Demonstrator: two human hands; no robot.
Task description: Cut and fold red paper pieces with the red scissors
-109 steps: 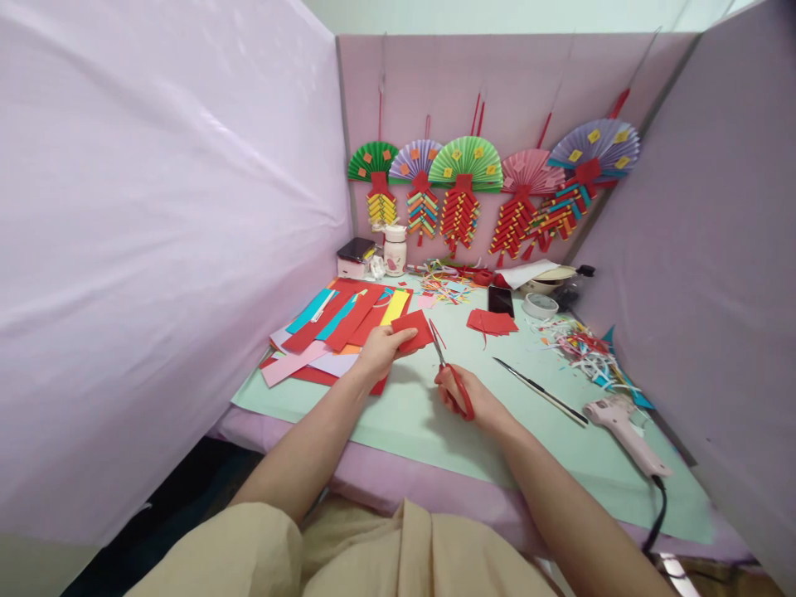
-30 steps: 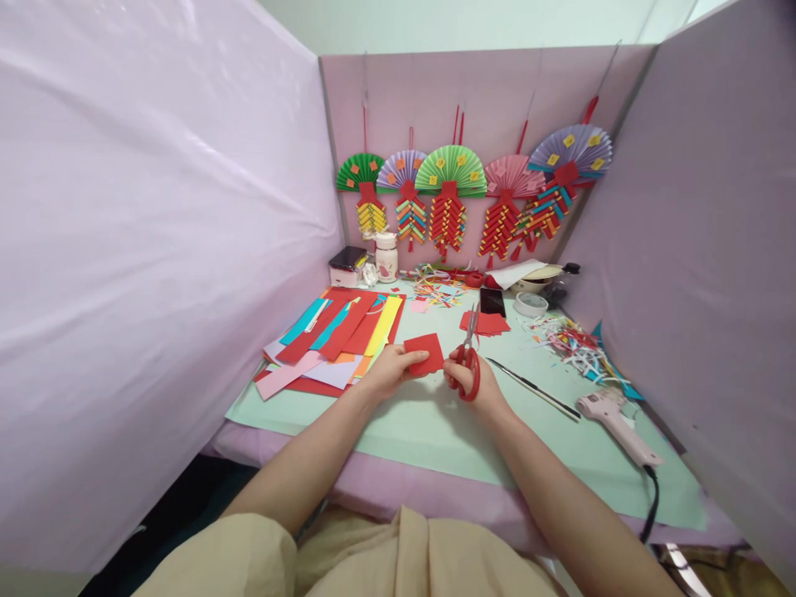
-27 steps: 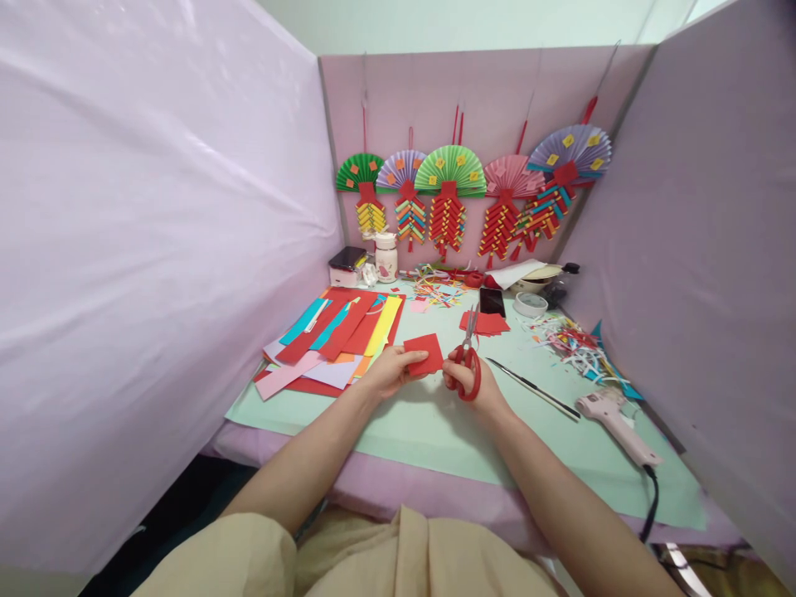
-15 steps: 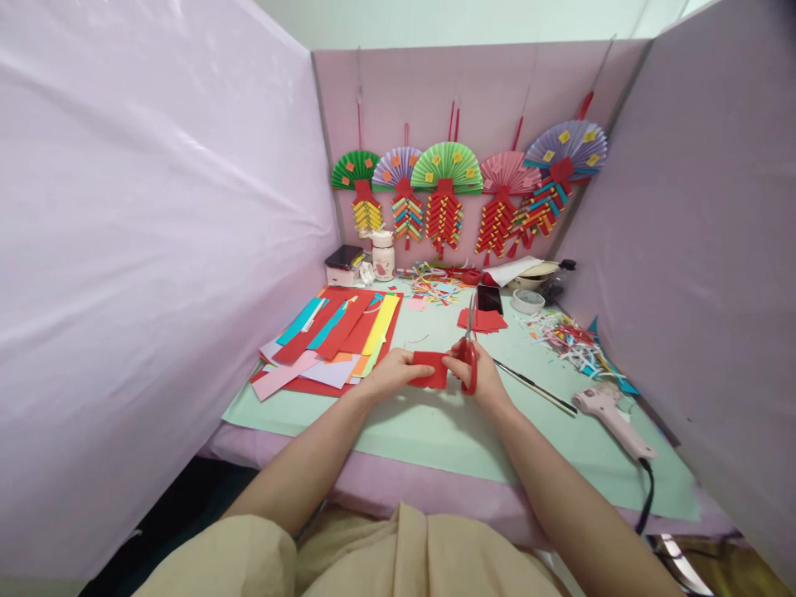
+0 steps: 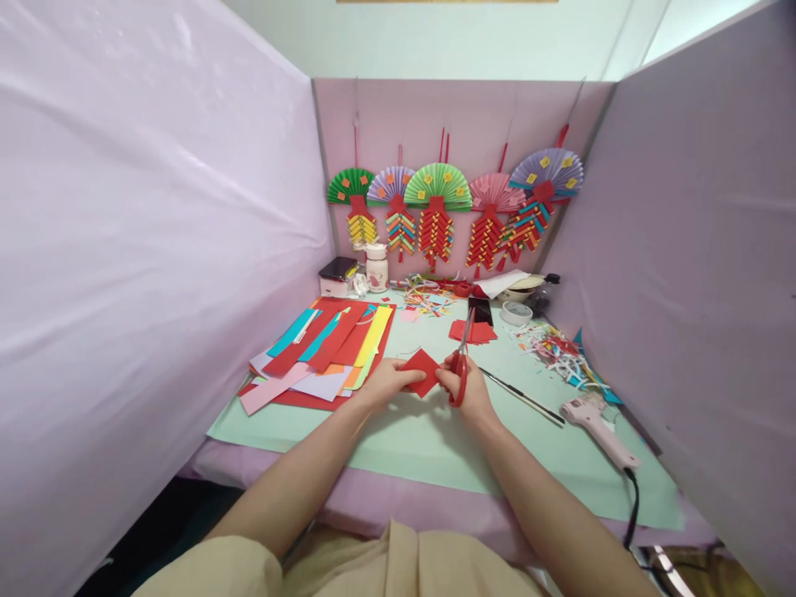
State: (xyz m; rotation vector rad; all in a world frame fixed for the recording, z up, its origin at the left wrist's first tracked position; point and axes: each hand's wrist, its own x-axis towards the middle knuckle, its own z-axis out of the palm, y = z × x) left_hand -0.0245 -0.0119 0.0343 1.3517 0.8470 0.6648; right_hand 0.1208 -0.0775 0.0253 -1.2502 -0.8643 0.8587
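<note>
My left hand (image 5: 386,384) pinches a small red paper piece (image 5: 421,370) just above the pale green mat (image 5: 429,431). The paper is turned like a diamond. My right hand (image 5: 468,390) touches the same paper with its fingertips while its fingers sit in the red handles of a pair of scissors (image 5: 461,362). The scissor blades are closed and point away from me.
A spread of coloured paper sheets (image 5: 317,348) lies to the left. Cut red squares (image 5: 473,332) and a phone (image 5: 480,309) lie beyond the hands. A glue gun (image 5: 595,421), a long thin tool (image 5: 521,397) and paper scraps (image 5: 556,348) are on the right. Paper fans (image 5: 437,203) hang on the back wall.
Both hands came together on the red paper, which turned from a flat square to a diamond. The scissors swung from pointing left to pointing away. The camera tilted up slightly.
</note>
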